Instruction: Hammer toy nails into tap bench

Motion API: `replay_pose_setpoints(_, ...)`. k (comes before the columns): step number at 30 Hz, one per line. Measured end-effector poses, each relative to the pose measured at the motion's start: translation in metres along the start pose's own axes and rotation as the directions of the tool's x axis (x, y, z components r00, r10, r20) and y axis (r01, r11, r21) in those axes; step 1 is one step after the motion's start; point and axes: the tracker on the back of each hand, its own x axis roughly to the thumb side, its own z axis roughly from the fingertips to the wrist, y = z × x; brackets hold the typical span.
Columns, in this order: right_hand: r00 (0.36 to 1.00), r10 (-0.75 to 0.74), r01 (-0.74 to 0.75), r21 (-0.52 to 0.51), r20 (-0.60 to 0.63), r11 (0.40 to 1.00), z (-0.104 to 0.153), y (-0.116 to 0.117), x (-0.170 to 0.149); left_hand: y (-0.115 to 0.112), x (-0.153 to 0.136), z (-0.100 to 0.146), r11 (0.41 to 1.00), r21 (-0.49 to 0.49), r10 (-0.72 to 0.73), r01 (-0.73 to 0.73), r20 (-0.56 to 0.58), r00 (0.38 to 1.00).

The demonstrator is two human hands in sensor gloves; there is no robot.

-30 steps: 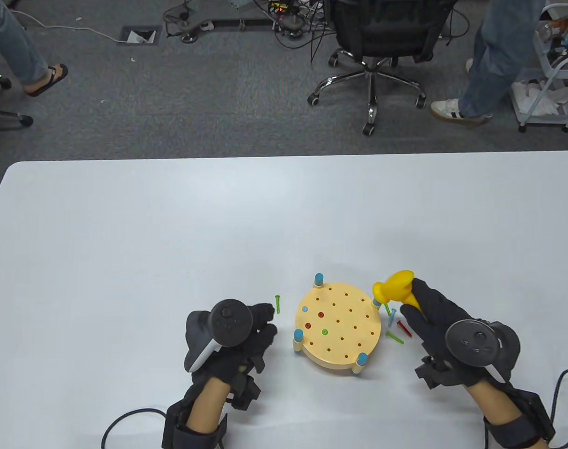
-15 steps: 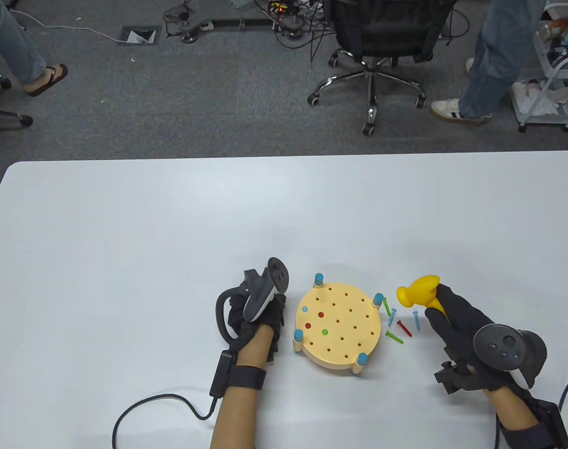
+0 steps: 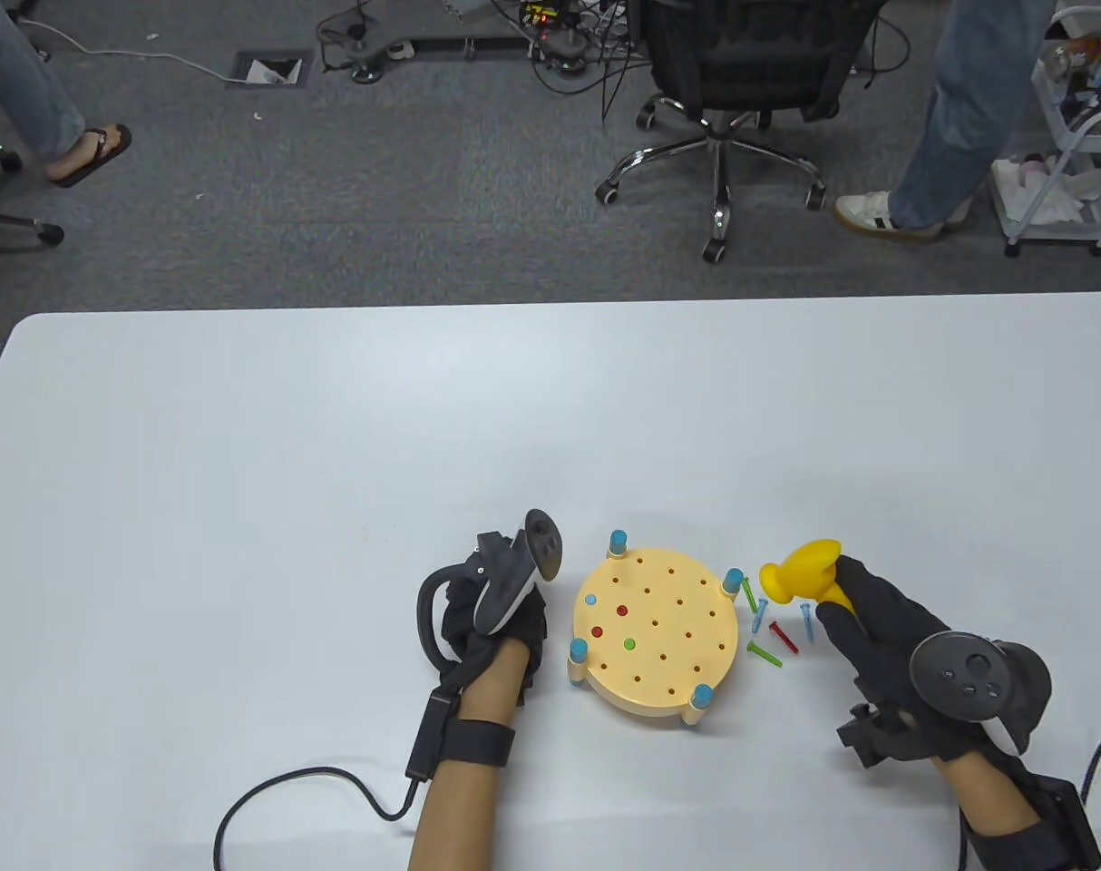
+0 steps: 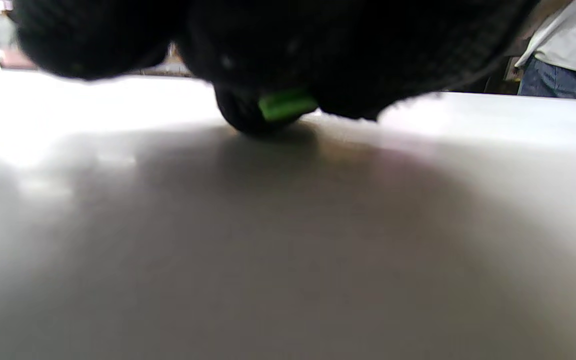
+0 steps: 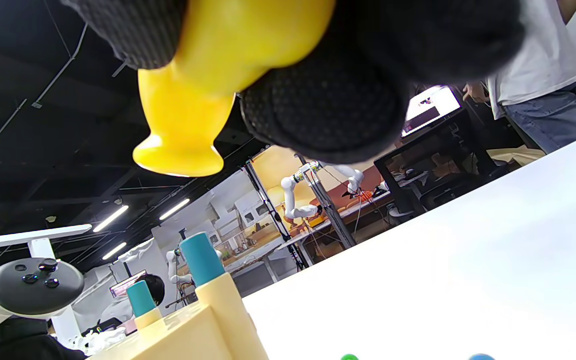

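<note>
The round beige tap bench stands on blue-capped legs, with a blue, two red and a green nail sunk in its left part. My left hand lies on its side just left of the bench. In the left wrist view its fingers pinch a green nail low over the table. My right hand grips the yellow toy hammer, head up and to the right of the bench. The hammer also shows in the right wrist view above the bench.
Several loose nails lie between the bench and my right hand: green, blue, red, blue, green. The white table stretches far and left. An office chair stands beyond it.
My left hand moved up beside the bench and rolled onto its side, hiding the green nail from above. My right hand drew the hammer right, off the bench, then eased back left.
</note>
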Motion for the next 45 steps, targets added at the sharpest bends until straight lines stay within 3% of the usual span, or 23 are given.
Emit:
replay_pose_setpoints(4, 1.000, -0.020, 0.020, 0.010, -0.008, 1.000, -0.001, 0.000, -0.001, 0.020, -0.030, 0.013, 0.958, 0.041, 0.282, -0.285, 0.059, 0.958)
replay_pose_setpoints(6, 1.000, -0.025, 0.025, 0.014, -0.011, 1.000, -0.002, 0.001, -0.001, 0.039, -0.040, 0.027, 0.891, 0.107, 0.425, -0.440, 0.143, 0.894)
replay_pose_setpoints(8, 1.000, -0.021, 0.021, 0.021, -0.014, 1.000, -0.002, 0.003, -0.001, 0.064, -0.041, 0.052, 0.824, 0.172, 0.475, -0.540, 0.310, 0.823)
replay_pose_setpoints(10, 1.000, -0.011, 0.012, 0.028, -0.010, 1.000, -0.002, 0.005, -0.001, 0.078, -0.029, 0.075, 0.803, 0.175, 0.446, -0.569, 0.457, 0.769)
replay_pose_setpoints(13, 1.000, 0.003, -0.003, 0.035, -0.003, 0.999, -0.002, 0.008, 0.000, 0.080, 0.004, 0.109, 0.843, 0.144, 0.346, -0.518, 0.592, 0.728)
replay_pose_setpoints(16, 1.000, 0.017, -0.018, 0.046, 0.008, 0.999, 0.000, 0.011, 0.002, 0.065, 0.048, 0.133, 0.925, 0.155, 0.168, -0.348, 0.654, 0.737)
replay_pose_setpoints(18, 0.999, 0.028, -0.029, 0.056, 0.019, 0.998, 0.000, 0.013, 0.003, 0.055, 0.069, 0.139, 0.951, 0.201, 0.047, -0.233, 0.653, 0.756)
replay_pose_setpoints(22, 0.999, 0.038, -0.040, 0.056, 0.033, 0.998, 0.001, 0.013, 0.005, 0.044, 0.096, 0.143, 0.946, 0.315, -0.136, -0.079, 0.605, 0.784)
replay_pose_setpoints(34, 0.997, 0.044, -0.048, 0.072, 0.056, 0.996, 0.002, 0.016, 0.007, 0.035, 0.106, 0.136, 0.953, 0.303, -0.161, -0.022, 0.566, 0.809)
replay_pose_setpoints(45, 0.997, 0.034, -0.041, 0.091, 0.071, 0.995, 0.003, 0.018, 0.009, 0.034, 0.107, 0.147, 0.932, 0.357, -0.266, 0.058, 0.571, 0.777)
